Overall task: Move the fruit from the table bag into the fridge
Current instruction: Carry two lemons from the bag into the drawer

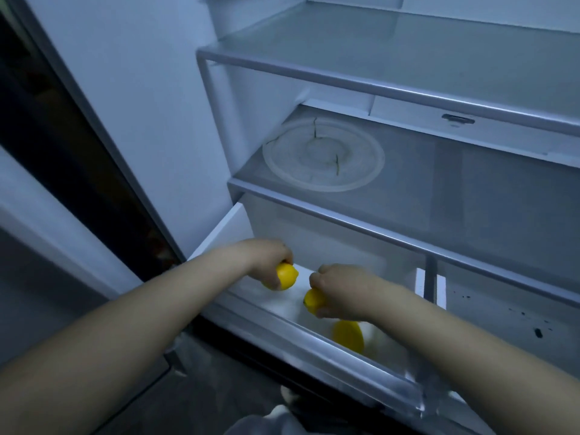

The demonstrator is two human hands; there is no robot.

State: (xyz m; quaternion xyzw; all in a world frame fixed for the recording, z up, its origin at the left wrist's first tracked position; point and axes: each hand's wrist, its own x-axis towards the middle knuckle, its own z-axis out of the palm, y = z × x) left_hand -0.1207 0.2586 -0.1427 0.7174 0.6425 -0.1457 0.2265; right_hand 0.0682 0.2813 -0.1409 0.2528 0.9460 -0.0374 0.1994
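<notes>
While I lean over the pulled-out crisper drawer (314, 346), stock runs as follows, nearest first, every place given against that drawer.

Item 1: yellow fruit (348, 335), loose inside the drawer just behind its front wall, partly under my right forearm. Kind unclear.

Item 2: lemon (314, 301), over the drawer's middle, my right hand (339, 290) closed around it from above.

Item 3: second lemon (287, 276), toward the drawer's left rear, my left hand (270, 262) wrapped over its top.

Handling, by my judgement: light, firm, rind waxy enough to slip, round enough to roll. Best gripped across the fat middle, not by the pointed ends, and set down low, since a drop would bruise it.

Item 4: clear ribbed round plate (323, 153), on the glass shelf directly above the drawer.

Item 5: bare glass shelf (408, 54), higher again.

Table bag: not in view.
</notes>
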